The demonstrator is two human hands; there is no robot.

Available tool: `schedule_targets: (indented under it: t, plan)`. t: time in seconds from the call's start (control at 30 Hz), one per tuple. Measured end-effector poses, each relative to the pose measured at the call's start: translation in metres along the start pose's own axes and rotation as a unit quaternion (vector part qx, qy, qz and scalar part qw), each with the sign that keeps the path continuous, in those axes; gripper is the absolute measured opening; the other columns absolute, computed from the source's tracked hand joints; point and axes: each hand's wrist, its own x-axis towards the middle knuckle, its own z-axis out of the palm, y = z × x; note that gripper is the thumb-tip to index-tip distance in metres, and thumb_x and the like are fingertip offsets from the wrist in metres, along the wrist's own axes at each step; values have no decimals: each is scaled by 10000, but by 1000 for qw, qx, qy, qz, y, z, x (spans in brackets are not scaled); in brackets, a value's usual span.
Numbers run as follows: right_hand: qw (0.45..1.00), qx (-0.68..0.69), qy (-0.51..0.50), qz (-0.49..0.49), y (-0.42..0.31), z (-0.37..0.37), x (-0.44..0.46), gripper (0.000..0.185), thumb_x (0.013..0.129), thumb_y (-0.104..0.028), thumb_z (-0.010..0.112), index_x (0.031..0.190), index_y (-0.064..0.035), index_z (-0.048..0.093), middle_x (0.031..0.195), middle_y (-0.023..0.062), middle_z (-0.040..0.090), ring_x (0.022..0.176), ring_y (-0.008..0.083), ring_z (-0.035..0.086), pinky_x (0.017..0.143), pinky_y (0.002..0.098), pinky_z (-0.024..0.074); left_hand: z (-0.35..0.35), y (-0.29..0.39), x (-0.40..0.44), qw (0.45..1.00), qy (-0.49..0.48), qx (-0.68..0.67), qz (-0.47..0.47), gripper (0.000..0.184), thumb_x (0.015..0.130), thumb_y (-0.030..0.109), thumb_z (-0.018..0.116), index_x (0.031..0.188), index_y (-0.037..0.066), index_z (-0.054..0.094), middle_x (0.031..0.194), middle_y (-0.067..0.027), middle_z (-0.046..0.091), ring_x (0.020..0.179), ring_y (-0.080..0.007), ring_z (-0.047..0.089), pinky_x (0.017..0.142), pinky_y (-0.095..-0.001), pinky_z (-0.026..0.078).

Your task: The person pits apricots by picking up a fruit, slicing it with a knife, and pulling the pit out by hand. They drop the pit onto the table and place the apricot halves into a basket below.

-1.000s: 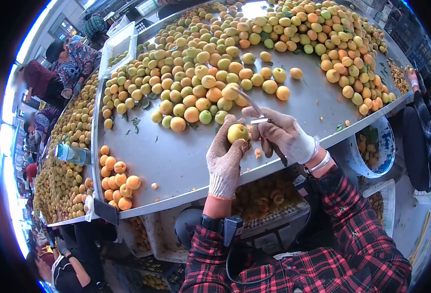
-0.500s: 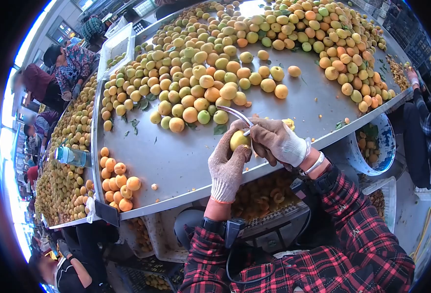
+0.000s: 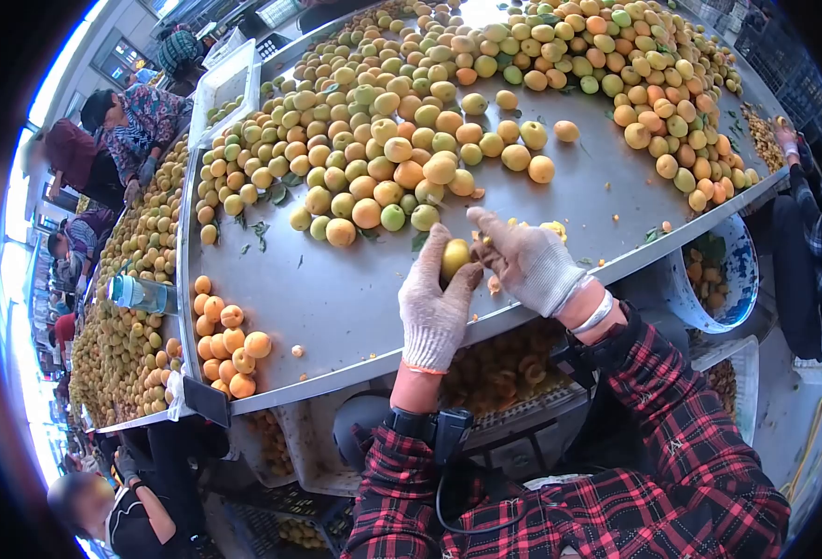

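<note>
Left hand [image 3: 434, 307], gloved, centre of frame: closed on a yellow-green fruit [image 3: 455, 259], gripped between thumb and fingers over the near part of the worktop [image 3: 336, 307]. Right hand [image 3: 534, 268], also gloved, sits just right of the fruit, fingers bent; the fingertips are indistinct, so whether they grip anything cannot be determined. Piled fruit [image 3: 362, 187] covers the upper centre. An orange group [image 3: 233, 339] lies at left. A blue-stained tub [image 3: 744, 275] stands at right, beside the worktop's edge.
</note>
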Motion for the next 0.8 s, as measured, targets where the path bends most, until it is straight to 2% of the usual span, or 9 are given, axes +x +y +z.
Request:
schedule_targets:
  t: [0.03, 0.1, 0.2, 0.3, 0.47, 0.57, 0.63, 0.73, 0.8]
  plan:
    - [999, 39, 11, 22, -2, -4, 2, 353, 897, -92, 610, 1243, -54, 555, 919, 160, 705, 798, 318, 696, 660, 385, 549, -1, 4, 1, 1000, 0, 0, 0, 446, 874, 0, 658, 1301, -55, 539, 1200, -123, 641, 1052, -207, 632, 849, -290, 535]
    - [987, 149, 43, 29, 1, 1, 0, 230, 936, -117, 583, 1153, -43, 586, 797, 126, 691, 695, 280, 677, 614, 357, 524, -5, 12, 3, 934, 32, -341, -104, 490, 868, -52, 641, 1337, -62, 499, 1302, -143, 579, 1107, -205, 605, 888, -293, 530]
    - [876, 438, -102, 177, -17, -10, -7, 217, 1012, -221, 521, 946, -26, 591, 621, 13, 510, 587, 109, 508, 531, 279, 417, -7, 5, 3, 905, 37, -408, -117, 486, 889, -74, 599, 1358, -68, 471, 1334, -157, 546, 1132, -208, 592, 907, -299, 526]
    - [922, 355, -109, 109, -17, -3, -10, 238, 1013, -242, 524, 934, -25, 582, 632, 24, 519, 609, 96, 513, 544, 279, 421, -8, 9, 2, 888, 35, -439, -130, 474, 899, -63, 590, 1357, -68, 469, 1305, -166, 559, 1117, -209, 597, 905, -299, 525]
    - [919, 350, -117, 136, -25, 5, -11, 236, 1012, -229, 520, 973, -6, 587, 683, 82, 580, 631, 147, 549, 585, 318, 452, -1, 3, -2, 897, 57, -425, -108, 481, 897, -46, 606, 1357, -69, 466, 1267, -165, 580, 1087, -201, 602, 899, -294, 526]
    - [940, 311, -87, 112, -29, 5, -13, 225, 1015, -210, 477, 1034, -22, 599, 659, -34, 520, 601, 59, 482, 533, 242, 399, -2, 3, -3, 905, 61, -408, -104, 499, 891, -43, 615, 1365, -67, 461, 1258, -159, 588, 1079, -191, 605, 891, -291, 529]
    - [935, 297, -140, 137, -32, -3, -9, 246, 1013, -222, 513, 1070, 1, 597, 753, 118, 636, 689, 188, 604, 640, 333, 488, -9, 3, -1, 925, 17, -364, -110, 516, 883, -49, 622, 1372, -65, 459, 1262, -160, 588, 1067, -182, 611, 875, -283, 534]
    - [896, 352, -204, 176, -30, -13, -5, 225, 1006, -210, 523, 1062, -2, 590, 760, 143, 633, 701, 220, 619, 643, 344, 488, -15, 4, 2, 915, -16, -378, -136, 539, 886, -65, 598, 1398, -63, 429, 1286, -172, 572, 1105, -182, 596, 892, -284, 523]
    - [928, 318, -152, 123, -28, -8, -9, 208, 993, -203, 544, 1056, -9, 587, 767, 155, 634, 719, 246, 636, 649, 356, 494, -7, 18, 1, 903, 3, -416, -112, 527, 904, -29, 594, 1399, -64, 418, 1296, -188, 564, 1126, -201, 591, 909, -296, 516]
